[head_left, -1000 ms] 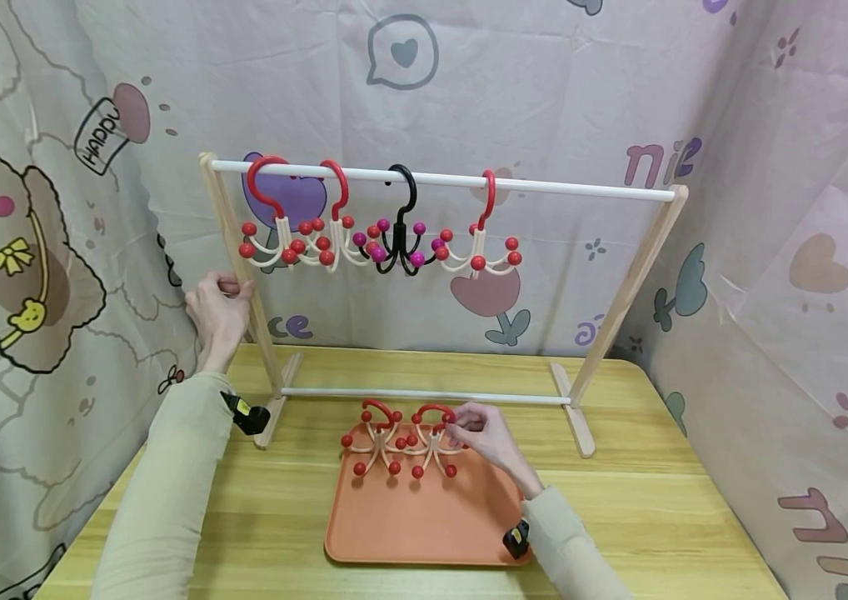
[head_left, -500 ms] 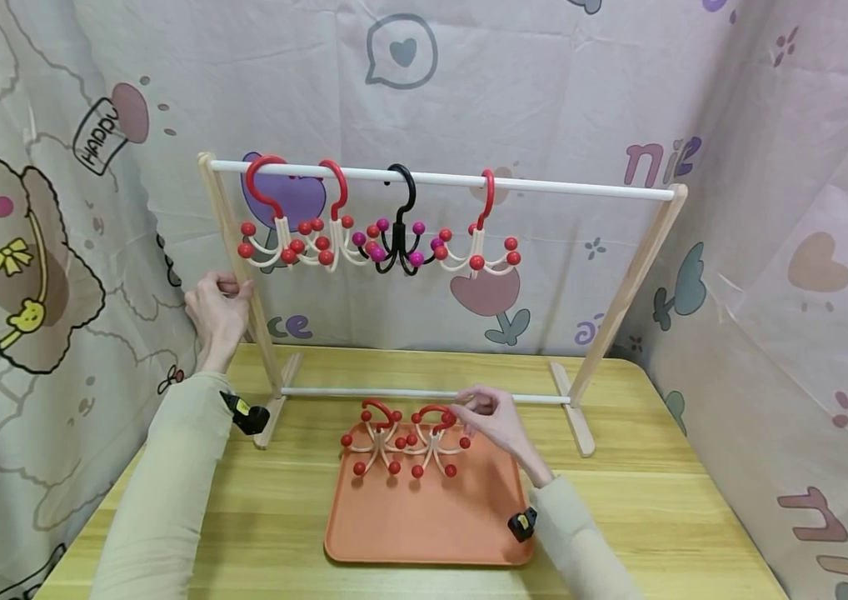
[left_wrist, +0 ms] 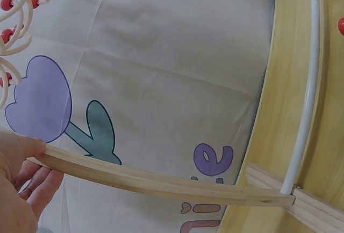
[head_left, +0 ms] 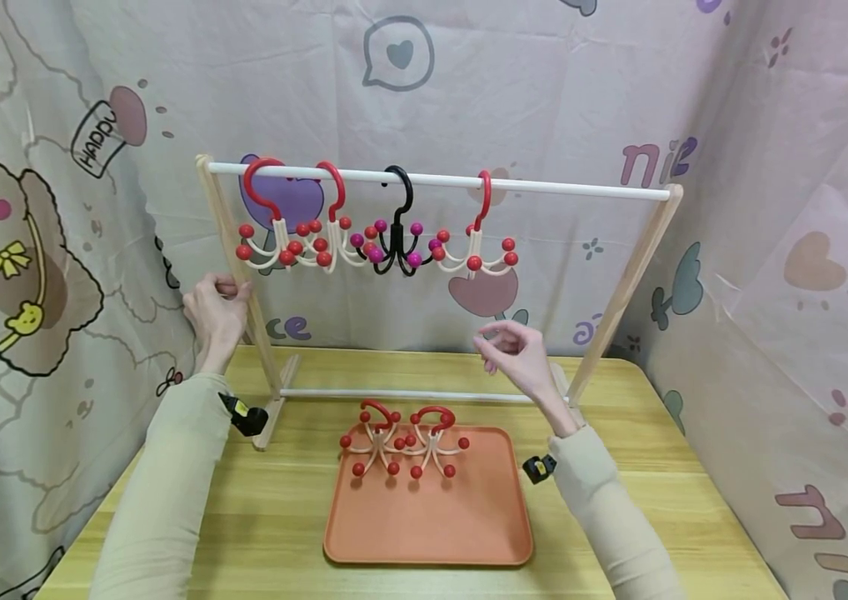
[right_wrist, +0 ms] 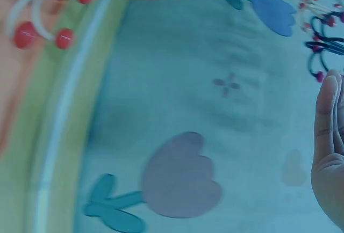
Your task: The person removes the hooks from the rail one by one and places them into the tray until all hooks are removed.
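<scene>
My left hand [head_left: 216, 315] holds the left wooden post [head_left: 259, 333] of a small clothes rack, thumb on one side and fingers on the other in the left wrist view. Raised in front of the rack's right half, my right hand [head_left: 521, 360] has relaxed fingers and nothing in them. Two octopus hangers with red hooks and red-tipped cream arms, a left one [head_left: 379, 432] and a right one [head_left: 435, 433], lie at the back of an orange tray [head_left: 431, 533]. On the rack's white rail [head_left: 581, 189] hang three similar red-hooked hangers and one black hanger [head_left: 397, 237] with magenta tips.
The rack's right post [head_left: 622, 292] leans outward toward the top. A lower white bar [head_left: 394, 393] joins its feet just behind the tray. Everything stands on a wooden table [head_left: 641, 500], with printed cloth [head_left: 424, 100] behind and at both sides.
My right hand has left the right-hand hanger on the tray and moved up and to the right. The left hand stays on the post; the hangers keep their places.
</scene>
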Tool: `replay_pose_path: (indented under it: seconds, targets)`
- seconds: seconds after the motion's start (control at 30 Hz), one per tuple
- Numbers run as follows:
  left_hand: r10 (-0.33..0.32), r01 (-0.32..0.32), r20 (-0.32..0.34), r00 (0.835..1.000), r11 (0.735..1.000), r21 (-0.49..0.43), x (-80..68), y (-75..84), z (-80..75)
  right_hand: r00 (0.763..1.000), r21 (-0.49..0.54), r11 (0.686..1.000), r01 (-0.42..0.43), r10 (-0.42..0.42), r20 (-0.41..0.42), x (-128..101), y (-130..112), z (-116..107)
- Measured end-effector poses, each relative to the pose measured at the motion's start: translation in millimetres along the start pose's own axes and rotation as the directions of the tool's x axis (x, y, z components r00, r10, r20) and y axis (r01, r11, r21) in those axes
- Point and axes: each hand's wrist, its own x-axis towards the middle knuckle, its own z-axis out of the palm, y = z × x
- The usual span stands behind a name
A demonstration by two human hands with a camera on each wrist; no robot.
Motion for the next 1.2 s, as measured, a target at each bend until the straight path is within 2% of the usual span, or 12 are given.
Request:
replay_pose_path:
  seconds: [0.23, 0.43, 0.73, 1.0, 1.2]
  targets:
    - [-0.008, 0.008, 0.008, 1.000, 1.000, 0.005, -0.5, 0.8, -0.9, 0.996, 0.024, 0.996, 0.080, -0.079, -0.050, 30, -31, -14]
    - [-0.005, 0.005, 0.005, 1.000, 1.000, 0.012, -0.7, 0.4, -0.8, 0.982, 0.004, 0.990, 0.138, -0.137, -0.128, 55, -56, -20]
    - [0.009, -0.009, -0.010, 1.000, 1.000, 0.010, 0.3, -0.1, -0.3, 0.967, -0.035, 0.994, 0.106, -0.111, -0.229, 87, -82, -18]
    - [0.018, -0.018, -0.002, 1.000, 1.000, 0.021, -0.3, -0.4, -1.4, 0.957, -0.043, 0.997, 0.070, -0.079, -0.277, 103, -91, -10]
    - [0.011, -0.011, -0.004, 1.000, 1.000, 0.022, -0.1, 0.3, -1.6, 0.947, -0.113, 0.993, 0.025, -0.059, -0.315, 112, -91, -6]
